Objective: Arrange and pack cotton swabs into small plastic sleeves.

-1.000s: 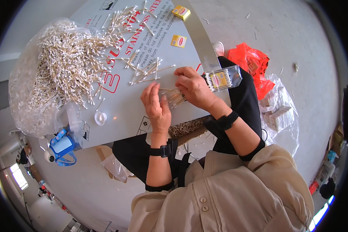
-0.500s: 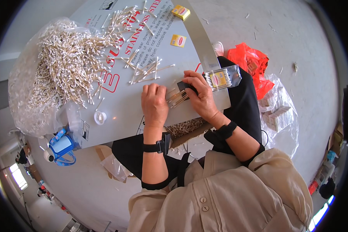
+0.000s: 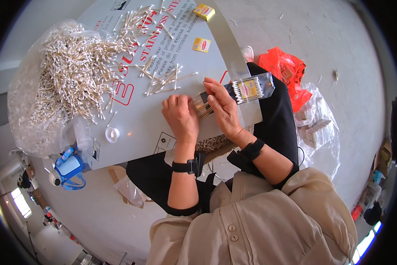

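Observation:
A flat clear plastic packet of cotton swabs (image 3: 249, 88) with a yellow label lies at the table's right corner. Dark material shows along its middle, partly under my right hand (image 3: 225, 110). That hand rests over the packet with its fingers stretched out. My left hand (image 3: 181, 115) is curled closed at the packet's left end, where more swabs (image 3: 204, 109) show through clear plastic. Its fingertips are partly hidden. Loose cotton swabs (image 3: 170, 81) lie scattered just beyond both hands.
A large clear bag (image 3: 24, 104) overflowing with cotton swabs covers the table's left side. Two yellow cards or small boxes (image 3: 202, 44) lie farther back. A small white cup (image 3: 112, 134) and a blue pouch (image 3: 69, 170) sit near the left edge. Red (image 3: 280, 66) and clear plastic bags (image 3: 317, 128) lie on the floor at right.
My left hand has shifted right, against the packet's left end. My right hand's fingers have straightened from a curled grip. The packet has hardly moved.

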`<state>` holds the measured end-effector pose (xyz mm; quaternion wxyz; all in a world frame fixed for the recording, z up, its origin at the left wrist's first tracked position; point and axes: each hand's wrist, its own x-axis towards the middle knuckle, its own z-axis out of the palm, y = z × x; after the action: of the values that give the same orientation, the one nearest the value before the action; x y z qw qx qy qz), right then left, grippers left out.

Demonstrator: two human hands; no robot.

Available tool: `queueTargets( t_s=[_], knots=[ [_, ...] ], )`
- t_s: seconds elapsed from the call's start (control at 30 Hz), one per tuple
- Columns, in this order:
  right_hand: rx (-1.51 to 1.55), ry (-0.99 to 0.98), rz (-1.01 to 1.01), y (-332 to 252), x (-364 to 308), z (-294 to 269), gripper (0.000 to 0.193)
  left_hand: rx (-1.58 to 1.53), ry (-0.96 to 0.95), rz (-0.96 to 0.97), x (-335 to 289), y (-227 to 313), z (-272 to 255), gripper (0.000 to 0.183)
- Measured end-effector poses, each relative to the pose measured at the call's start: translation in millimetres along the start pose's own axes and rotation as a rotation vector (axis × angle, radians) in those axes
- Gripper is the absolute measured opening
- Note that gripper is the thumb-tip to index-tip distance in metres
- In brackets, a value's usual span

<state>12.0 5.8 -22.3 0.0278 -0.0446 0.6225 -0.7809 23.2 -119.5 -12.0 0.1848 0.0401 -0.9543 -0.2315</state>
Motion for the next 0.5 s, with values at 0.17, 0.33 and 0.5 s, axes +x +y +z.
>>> queueTargets(
  t_s=[0.17, 0.33, 0.5],
  knots=[
    [-0.033, -0.017, 0.042, -2, 0, -3, 0.032, 0.003, -0.141, 0.056, 21, -12, -5, 0.011],
    [0.001, 0.001, 0.039, 5, -1, -6, 0.033, 0.167, -0.124, 0.051, 15, -19, -14, 0.011],
    [0.044, 0.061, 0.004, 5, -7, 3, 0.032, -0.005, -0.090, 0.055, -4, -1, -2, 0.010]
  ],
)
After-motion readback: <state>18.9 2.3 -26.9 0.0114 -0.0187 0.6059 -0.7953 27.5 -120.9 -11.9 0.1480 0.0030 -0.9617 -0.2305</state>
